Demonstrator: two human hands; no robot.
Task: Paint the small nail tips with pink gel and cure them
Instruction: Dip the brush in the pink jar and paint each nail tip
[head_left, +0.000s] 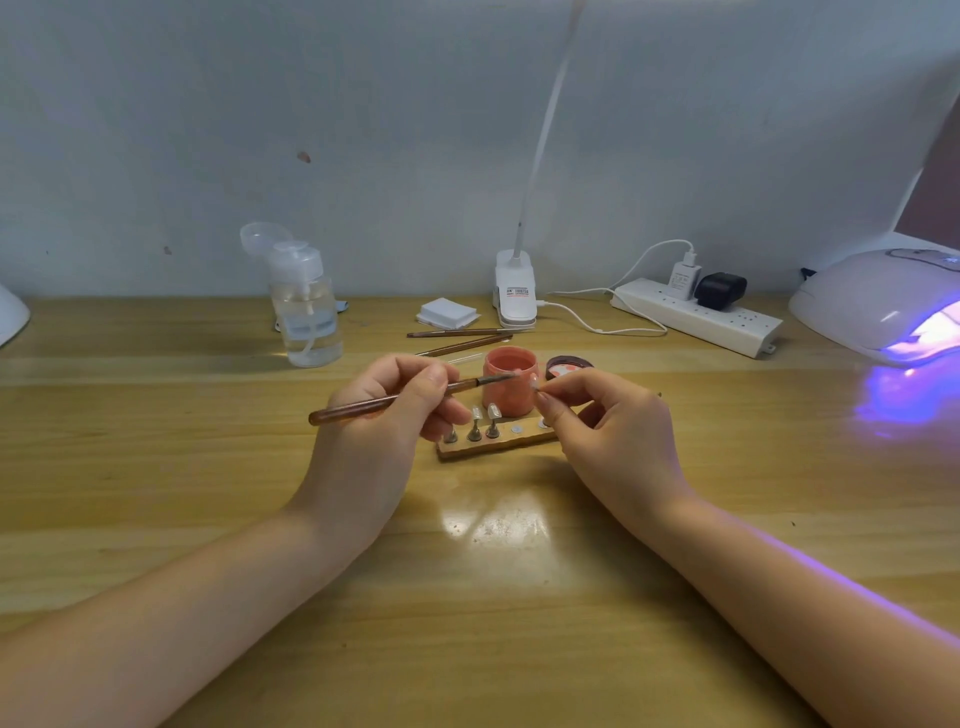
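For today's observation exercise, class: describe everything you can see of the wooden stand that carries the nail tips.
The wooden stand is a low, narrow block of light brown wood lying flat on the table, between the two hands and just in front of the pink gel jar. Three small metal holders stand upright on its left part; pale nail tips show on at least two. Two round silvery spots on its right part are bare. The right hand hides its right end; contact is unclear.
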